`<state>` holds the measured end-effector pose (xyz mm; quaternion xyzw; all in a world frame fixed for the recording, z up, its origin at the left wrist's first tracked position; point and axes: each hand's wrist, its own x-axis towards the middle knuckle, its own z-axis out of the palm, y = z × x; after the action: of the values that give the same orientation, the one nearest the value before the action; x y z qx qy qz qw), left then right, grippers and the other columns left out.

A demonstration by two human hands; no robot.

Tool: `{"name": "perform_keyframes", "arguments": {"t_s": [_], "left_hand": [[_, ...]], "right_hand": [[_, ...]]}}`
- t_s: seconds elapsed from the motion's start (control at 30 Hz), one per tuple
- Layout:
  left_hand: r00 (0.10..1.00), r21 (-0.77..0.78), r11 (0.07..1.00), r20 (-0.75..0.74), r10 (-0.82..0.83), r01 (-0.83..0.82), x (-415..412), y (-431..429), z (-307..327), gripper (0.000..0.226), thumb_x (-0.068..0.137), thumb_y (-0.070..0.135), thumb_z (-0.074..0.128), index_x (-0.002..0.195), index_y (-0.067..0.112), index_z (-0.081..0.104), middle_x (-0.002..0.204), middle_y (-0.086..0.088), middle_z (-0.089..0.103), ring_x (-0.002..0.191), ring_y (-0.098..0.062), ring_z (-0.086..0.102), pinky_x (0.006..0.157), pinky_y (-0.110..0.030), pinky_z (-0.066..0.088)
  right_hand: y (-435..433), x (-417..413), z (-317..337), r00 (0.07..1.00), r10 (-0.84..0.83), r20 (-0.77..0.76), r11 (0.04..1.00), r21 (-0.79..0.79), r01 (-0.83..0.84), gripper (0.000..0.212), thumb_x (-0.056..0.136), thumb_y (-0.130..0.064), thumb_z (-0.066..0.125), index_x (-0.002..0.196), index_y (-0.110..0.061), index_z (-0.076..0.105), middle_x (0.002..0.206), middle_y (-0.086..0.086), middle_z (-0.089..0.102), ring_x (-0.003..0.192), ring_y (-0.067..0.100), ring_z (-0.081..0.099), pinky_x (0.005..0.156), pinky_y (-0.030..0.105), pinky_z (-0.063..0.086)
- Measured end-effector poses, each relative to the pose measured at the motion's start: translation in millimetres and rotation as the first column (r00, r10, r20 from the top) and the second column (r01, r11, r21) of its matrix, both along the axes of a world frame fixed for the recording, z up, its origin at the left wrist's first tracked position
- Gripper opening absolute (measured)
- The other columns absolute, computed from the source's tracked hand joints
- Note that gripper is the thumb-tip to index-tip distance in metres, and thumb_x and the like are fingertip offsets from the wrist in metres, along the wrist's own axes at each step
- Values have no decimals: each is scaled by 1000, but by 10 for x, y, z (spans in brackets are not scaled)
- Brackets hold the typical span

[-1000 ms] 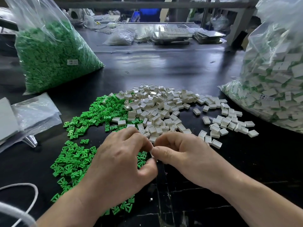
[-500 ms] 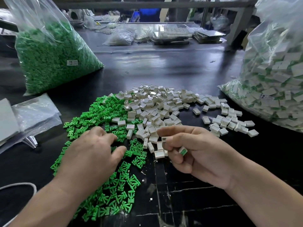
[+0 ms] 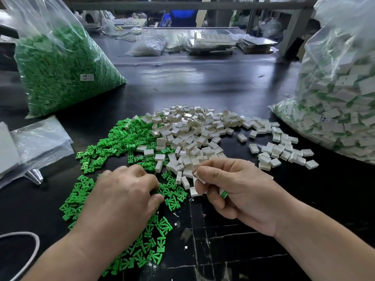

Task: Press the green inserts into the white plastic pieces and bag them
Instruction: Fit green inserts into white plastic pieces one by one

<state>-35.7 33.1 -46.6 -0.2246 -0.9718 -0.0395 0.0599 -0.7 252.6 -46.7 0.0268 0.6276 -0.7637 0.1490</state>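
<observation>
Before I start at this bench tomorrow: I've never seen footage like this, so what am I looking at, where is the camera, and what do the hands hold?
No machine here: these are a person's two bare hands, filmed by a head-worn camera looking down at a black table. Loose green inserts and white pieces lie heaped on it. A bag of green inserts stands far left, a bag of white-and-green pieces right. The left hand curls into the green heap; whether it grips one is hidden. The right hand pinches a white piece and tucks a second piece, showing green, under its lower fingers.
</observation>
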Motion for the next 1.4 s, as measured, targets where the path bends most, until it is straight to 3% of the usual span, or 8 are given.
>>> {"name": "perform_keyframes", "arguments": {"t_s": [0.17, 0.27, 0.33, 0.4, 0.5, 0.6, 0.93, 1.4], "left_hand": [[1000, 65, 998, -22, -22, 23, 12, 27, -24, 18, 86, 53, 55, 91, 38, 62, 88, 19, 56, 88, -7, 53, 79, -31, 42], [1000, 336, 942, 17, -13, 7, 53, 45, 10, 15, 83, 52, 57, 79, 37, 59, 75, 18, 59, 73, -1, 55, 61, -19, 42], [985, 613, 786, 169, -32, -80, 73, 73, 36, 17, 79, 54, 59, 81, 37, 63, 77, 18, 66, 69, -2, 61, 49, -23, 47], [929, 788, 581, 343, -140, -203, 79, 115, 42, 19, 78, 52, 64, 86, 36, 67, 77, 9, 71, 67, -7, 67, 55, -25, 52], [836, 874, 343, 451, -313, -344, 89, 155, 9, 19, 76, 43, 69, 86, 26, 71, 81, -5, 74, 72, -17, 70, 66, -33, 50], [808, 883, 261, 464, -364, -390, 101, 191, -34, 19, 77, 38, 74, 86, 21, 72, 83, -11, 74, 73, -21, 70, 62, -31, 50], [763, 877, 148, 472, -442, -457, 194, 295, -21, 22, 72, 33, 68, 78, 12, 69, 78, -18, 70, 65, -21, 65, 51, -24, 50], [644, 834, 259, 544, -538, -488, 155, 230, 55, 13, 72, 26, 70, 71, 13, 70, 76, -23, 69, 62, -29, 66, 49, -33, 54]], "right_hand": [[-34, 6, -54, 999, -25, -33, 994, 108, 28, 14, 98, -17, 63, 90, -14, 74, 75, 6, 61, 49, 14, 44, 37, 21, 35], [-44, 29, -60, 997, 0, -76, 977, 212, 16, 14, 100, -21, 61, 94, -18, 73, 74, 6, 61, 47, 14, 43, 40, 21, 36], [-43, 46, -38, 992, 51, -112, 968, 249, -22, 15, 98, -28, 64, 89, -19, 72, 72, 7, 61, 45, 12, 43, 40, 21, 36], [-45, 61, -15, 987, 80, -137, 969, 244, -44, 17, 94, -35, 67, 83, -22, 71, 68, 1, 62, 45, 8, 45, 39, 20, 35], [-47, 66, -10, 979, 82, -189, 968, 249, -33, 17, 94, -35, 67, 81, -24, 69, 64, -6, 60, 45, 4, 44, 39, 16, 34], [-40, 66, -36, 966, 76, -247, 952, 308, 4, 16, 96, -36, 65, 86, -25, 69, 67, -6, 60, 48, 5, 45, 41, 15, 35], [-48, 81, -49, 954, 105, -279, 946, 325, -9, 16, 101, -32, 60, 92, -24, 70, 72, -6, 61, 48, 3, 45, 42, 14, 35], [7, 94, 122, 943, 266, -202, 837, 534, -121, 17, 99, -37, 61, 89, -24, 67, 69, -12, 61, 52, 2, 46, 47, 20, 37]]}}
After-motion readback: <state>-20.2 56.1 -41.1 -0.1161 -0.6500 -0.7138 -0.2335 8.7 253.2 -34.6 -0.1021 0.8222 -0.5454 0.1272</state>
